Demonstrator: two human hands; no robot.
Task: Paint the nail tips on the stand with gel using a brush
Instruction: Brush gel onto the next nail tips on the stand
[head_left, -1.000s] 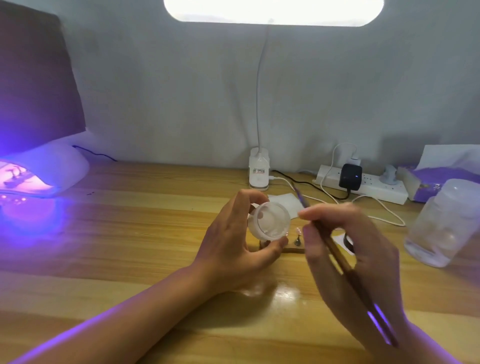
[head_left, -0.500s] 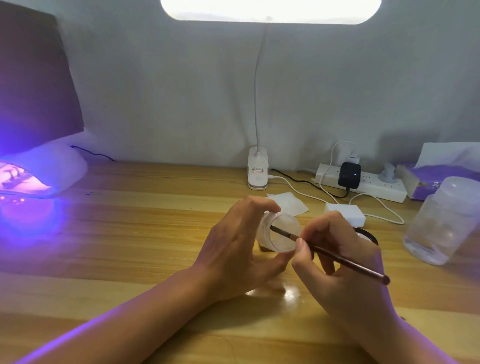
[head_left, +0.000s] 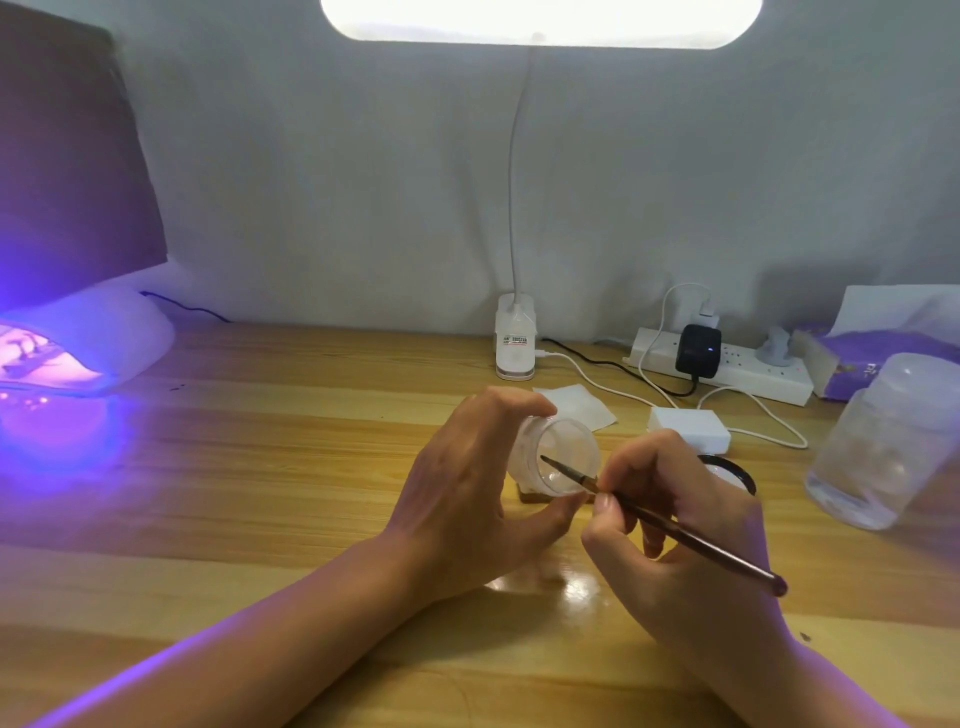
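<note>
My left hand (head_left: 467, 488) grips a small clear gel jar (head_left: 563, 447), tilted with its mouth facing my right hand, just above the wooden desk. My right hand (head_left: 670, 525) pinches a thin dark brush (head_left: 675, 532) near its ferrule. The brush tip reaches inside the jar's mouth. Below the jar a corner of the wooden nail-tip stand (head_left: 535, 497) shows; the nail tips on it are hidden behind the jar and my fingers. A black jar lid (head_left: 737, 470) lies behind my right hand.
A UV nail lamp (head_left: 78, 353) glows purple at far left. A clip lamp base (head_left: 514, 338), power strip (head_left: 727, 364) with cables, a white adapter box (head_left: 688, 423) and white pad (head_left: 576, 405) lie behind. A clear plastic container (head_left: 883, 441) and tissue pack (head_left: 893, 353) stand right.
My right hand turned the brush from pointing up and away to pointing left, and its tip entered the jar. My left hand tilted the jar's mouth toward the brush and lowered it slightly.
</note>
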